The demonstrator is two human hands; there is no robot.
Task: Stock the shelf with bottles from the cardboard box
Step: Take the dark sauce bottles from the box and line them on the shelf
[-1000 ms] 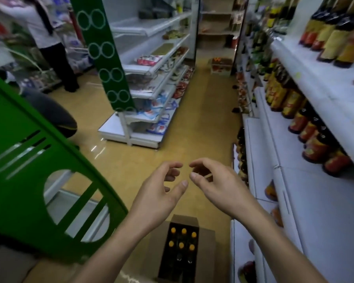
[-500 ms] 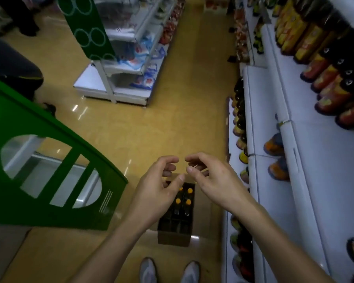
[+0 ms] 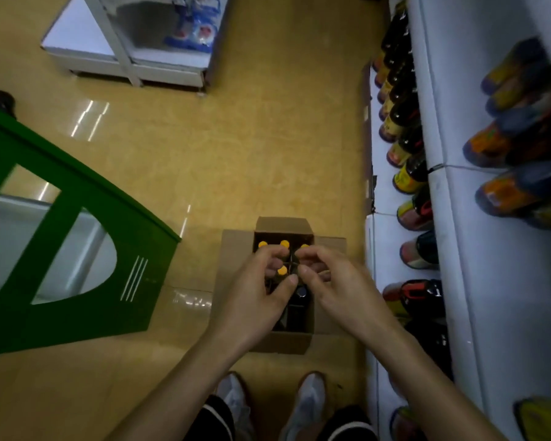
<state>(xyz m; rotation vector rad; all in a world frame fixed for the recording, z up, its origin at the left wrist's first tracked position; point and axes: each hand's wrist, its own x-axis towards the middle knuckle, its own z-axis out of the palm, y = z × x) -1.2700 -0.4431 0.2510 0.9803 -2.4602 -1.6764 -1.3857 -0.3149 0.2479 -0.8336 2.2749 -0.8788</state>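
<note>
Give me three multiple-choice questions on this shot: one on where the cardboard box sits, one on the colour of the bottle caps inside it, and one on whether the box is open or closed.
1. Where is the cardboard box?
A. on the floor, just ahead of the shoes
B. on a counter
C. on a trolley

2. What colour are the bottle caps in it?
A. blue
B. yellow
C. white

3. How is the box?
A. taped shut
B. lying on its side
C. upright with its flaps open

Answers:
1 A: it stands on the tan floor beyond the shoes.
2 B: the caps showing in the box are yellow.
3 C: the flaps are spread outward and the caps show from above.
</note>
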